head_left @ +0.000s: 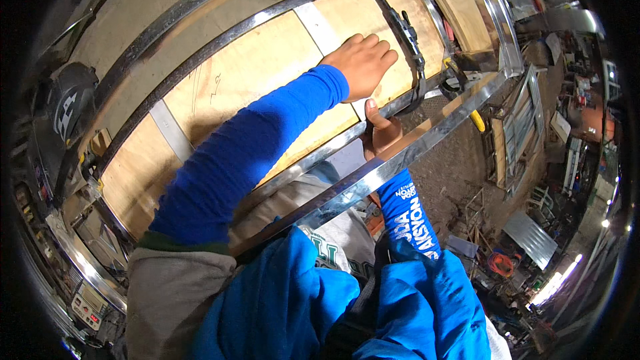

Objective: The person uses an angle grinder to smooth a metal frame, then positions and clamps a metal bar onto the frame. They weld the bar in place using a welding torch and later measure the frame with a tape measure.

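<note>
A polished metal frame lies in front of me, with plywood panels (243,60) inside it. Pale flat metal strips (171,130) cross the plywood. My left hand (363,65) rests over one such strip (316,27), its fingers curled in; whatever may be in them is hidden. Close below it, my right hand (385,132) grips the near frame rail (333,149) at the strip's end, thumb on top and fingers out of sight underneath. Beyond my hands, a TIG torch (408,35) with a pink nozzle lies on the plywood.
Another metal rail (400,164) crosses above my right forearm. A yellow-handled tool (477,121) hangs by the frame's right corner. A dark welding helmet (70,103) is at far left, above a machine with a control panel (90,305). Corrugated sheet (530,239) and scrap litter the floor at right.
</note>
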`<action>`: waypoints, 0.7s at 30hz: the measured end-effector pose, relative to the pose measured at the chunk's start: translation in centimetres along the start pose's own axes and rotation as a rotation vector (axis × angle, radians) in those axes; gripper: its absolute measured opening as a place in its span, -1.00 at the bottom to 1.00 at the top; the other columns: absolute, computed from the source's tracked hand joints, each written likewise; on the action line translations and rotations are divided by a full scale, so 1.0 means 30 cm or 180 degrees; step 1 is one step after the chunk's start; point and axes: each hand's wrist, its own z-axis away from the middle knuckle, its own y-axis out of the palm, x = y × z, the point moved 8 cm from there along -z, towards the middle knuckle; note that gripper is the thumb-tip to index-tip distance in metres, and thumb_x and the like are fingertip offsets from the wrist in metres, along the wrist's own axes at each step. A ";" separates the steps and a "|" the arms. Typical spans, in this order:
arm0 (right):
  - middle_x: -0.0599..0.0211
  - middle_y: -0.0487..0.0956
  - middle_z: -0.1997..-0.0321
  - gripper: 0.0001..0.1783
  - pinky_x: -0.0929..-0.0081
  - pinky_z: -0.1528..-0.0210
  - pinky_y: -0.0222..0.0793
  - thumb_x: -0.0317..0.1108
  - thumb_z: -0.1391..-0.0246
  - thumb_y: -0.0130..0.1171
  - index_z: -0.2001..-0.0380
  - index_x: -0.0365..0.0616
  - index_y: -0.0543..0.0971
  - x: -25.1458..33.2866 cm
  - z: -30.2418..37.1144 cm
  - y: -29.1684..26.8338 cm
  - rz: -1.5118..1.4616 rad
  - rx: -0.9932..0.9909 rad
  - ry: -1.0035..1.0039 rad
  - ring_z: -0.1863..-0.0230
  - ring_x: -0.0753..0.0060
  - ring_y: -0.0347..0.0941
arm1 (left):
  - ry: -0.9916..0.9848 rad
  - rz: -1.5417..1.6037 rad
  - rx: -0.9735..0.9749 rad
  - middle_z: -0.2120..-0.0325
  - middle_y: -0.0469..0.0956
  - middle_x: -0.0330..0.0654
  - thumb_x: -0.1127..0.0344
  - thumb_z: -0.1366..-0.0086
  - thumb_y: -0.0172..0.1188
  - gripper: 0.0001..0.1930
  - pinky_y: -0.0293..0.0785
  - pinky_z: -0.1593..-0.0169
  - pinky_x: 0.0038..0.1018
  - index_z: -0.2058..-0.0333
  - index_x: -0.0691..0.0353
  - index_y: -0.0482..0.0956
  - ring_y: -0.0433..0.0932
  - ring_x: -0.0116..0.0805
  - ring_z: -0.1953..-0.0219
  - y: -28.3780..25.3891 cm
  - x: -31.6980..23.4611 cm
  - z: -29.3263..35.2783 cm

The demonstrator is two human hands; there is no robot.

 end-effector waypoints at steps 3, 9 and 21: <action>0.17 0.59 -0.17 -0.40 0.16 -0.27 0.49 -0.41 -0.22 0.31 -0.30 -0.22 0.41 0.027 -0.011 0.061 -0.0109 0.0090 -0.0148 -0.16 0.18 0.57 | -0.0022 -0.0064 -0.0061 0.13 0.51 -0.09 0.31 -0.22 0.12 -0.66 0.36 -0.13 -0.22 0.02 0.23 0.50 0.47 -0.12 -0.03 -0.002 0.030 0.000; 0.14 0.56 -0.21 -0.39 0.12 -0.30 0.47 -0.43 -0.24 0.29 -0.33 -0.23 0.38 0.001 -0.019 0.028 -0.0038 -0.0123 0.0182 -0.19 0.15 0.54 | 0.0132 -0.0017 -0.0073 0.12 0.50 -0.10 0.31 -0.25 0.12 -0.67 0.35 -0.12 -0.24 0.02 0.22 0.49 0.47 -0.14 -0.03 -0.003 0.015 0.000; 0.06 0.57 -0.19 -0.42 0.05 -0.25 0.55 -0.34 -0.24 0.35 -0.25 -0.29 0.42 0.010 0.040 -0.016 -0.0719 0.0197 0.0517 -0.18 0.09 0.56 | -0.0366 0.1549 -0.0642 0.07 0.57 -0.04 0.37 -0.36 0.15 -0.70 0.47 -0.13 -0.16 -0.05 0.24 0.49 0.56 -0.08 -0.04 -0.134 0.072 0.075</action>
